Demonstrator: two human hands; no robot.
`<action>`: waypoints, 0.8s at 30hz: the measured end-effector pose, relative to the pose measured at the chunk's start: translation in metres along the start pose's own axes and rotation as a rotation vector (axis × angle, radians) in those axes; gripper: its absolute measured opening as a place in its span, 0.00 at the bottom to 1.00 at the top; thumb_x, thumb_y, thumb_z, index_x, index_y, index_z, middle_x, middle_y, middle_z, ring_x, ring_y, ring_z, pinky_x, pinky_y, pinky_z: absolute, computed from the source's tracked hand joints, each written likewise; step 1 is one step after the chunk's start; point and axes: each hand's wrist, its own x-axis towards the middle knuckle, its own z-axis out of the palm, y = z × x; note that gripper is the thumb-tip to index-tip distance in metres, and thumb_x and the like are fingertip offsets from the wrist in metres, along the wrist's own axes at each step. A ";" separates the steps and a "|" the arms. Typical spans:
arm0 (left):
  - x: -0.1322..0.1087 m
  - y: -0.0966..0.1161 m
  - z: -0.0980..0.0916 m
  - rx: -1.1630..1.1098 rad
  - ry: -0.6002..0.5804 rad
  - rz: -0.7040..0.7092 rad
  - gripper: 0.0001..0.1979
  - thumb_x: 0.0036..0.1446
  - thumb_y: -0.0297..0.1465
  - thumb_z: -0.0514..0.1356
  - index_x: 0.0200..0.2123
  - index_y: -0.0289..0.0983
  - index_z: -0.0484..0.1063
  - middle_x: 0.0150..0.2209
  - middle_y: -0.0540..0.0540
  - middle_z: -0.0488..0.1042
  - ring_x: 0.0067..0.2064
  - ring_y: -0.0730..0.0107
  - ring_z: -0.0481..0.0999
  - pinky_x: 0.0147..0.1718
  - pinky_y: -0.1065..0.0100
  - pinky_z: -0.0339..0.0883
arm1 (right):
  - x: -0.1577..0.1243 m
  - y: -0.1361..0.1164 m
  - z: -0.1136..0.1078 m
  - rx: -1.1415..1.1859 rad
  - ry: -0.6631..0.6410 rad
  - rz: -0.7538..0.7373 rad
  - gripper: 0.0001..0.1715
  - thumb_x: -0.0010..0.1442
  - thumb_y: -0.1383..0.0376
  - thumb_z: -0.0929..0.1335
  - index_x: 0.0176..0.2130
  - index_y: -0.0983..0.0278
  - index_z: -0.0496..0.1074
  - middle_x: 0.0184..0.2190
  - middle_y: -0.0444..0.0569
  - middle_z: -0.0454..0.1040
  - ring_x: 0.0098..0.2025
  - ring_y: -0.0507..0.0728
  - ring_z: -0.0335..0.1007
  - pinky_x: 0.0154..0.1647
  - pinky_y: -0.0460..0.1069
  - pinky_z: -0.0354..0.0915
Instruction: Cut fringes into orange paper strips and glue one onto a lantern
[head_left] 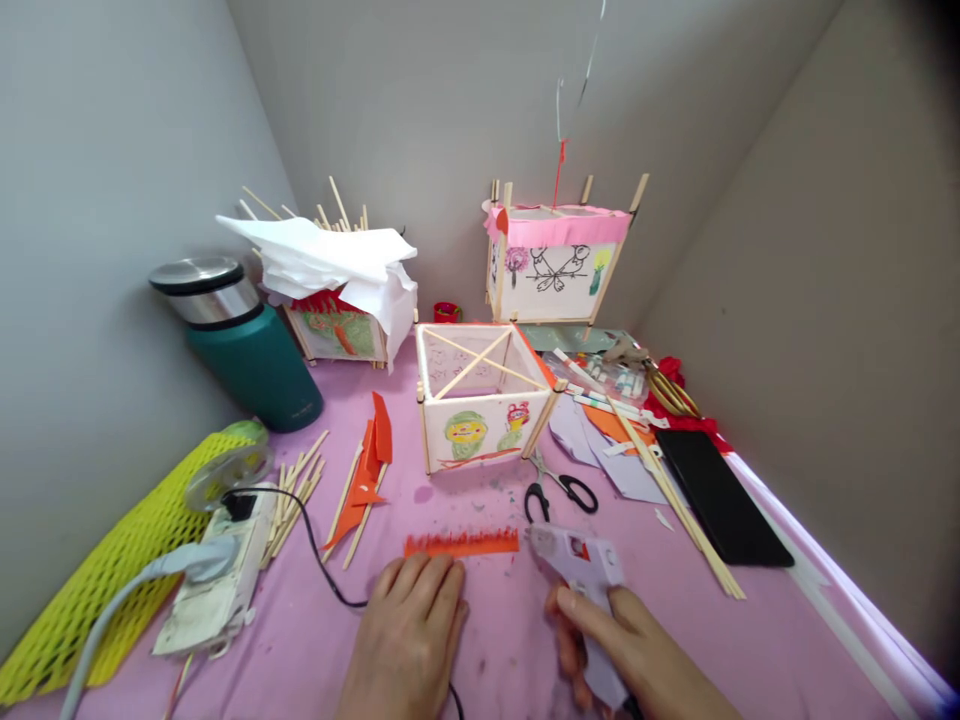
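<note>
Near the desk's (510, 640) front edge, the fringed orange strip (487, 543), apparently unglued, lies off the decorated box (487, 440), already orange-trimmed along one rim, with the left hand (409, 615) flat against it, grasping nothing, and the right hand (626, 635) gripping the glue gun (596, 560).

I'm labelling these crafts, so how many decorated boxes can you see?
3: a middle box, a back-right box with pink trim, and a back-left box partly covered by white paper. More could be hidden behind them.

Strip (469, 546) lies before the box (491, 432) — scissors (553, 476) behind glue gun (598, 572), bottle (251, 358) at left
</note>
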 end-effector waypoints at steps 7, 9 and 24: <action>-0.011 -0.017 -0.014 0.038 0.081 0.057 0.13 0.58 0.21 0.51 0.41 0.33 0.73 0.39 0.41 0.77 0.39 0.61 0.72 0.40 0.60 0.62 | 0.008 0.023 -0.003 -0.046 0.029 -0.102 0.21 0.55 0.47 0.66 0.32 0.62 0.72 0.21 0.43 0.72 0.20 0.51 0.67 0.22 0.44 0.63; -0.016 -0.021 -0.014 0.062 0.071 0.032 0.13 0.57 0.21 0.51 0.41 0.33 0.73 0.39 0.41 0.77 0.39 0.61 0.72 0.40 0.60 0.62 | 0.010 0.025 -0.003 -0.047 0.042 -0.076 0.21 0.56 0.47 0.65 0.31 0.63 0.71 0.21 0.42 0.72 0.19 0.51 0.67 0.22 0.45 0.63; -0.027 -0.023 -0.010 0.054 0.067 -0.107 0.14 0.57 0.22 0.54 0.47 0.34 0.69 0.46 0.37 0.72 0.45 0.57 0.70 0.43 0.57 0.64 | 0.000 0.004 0.001 -0.051 0.028 0.044 0.20 0.60 0.50 0.63 0.29 0.63 0.66 0.21 0.42 0.71 0.21 0.51 0.66 0.23 0.44 0.62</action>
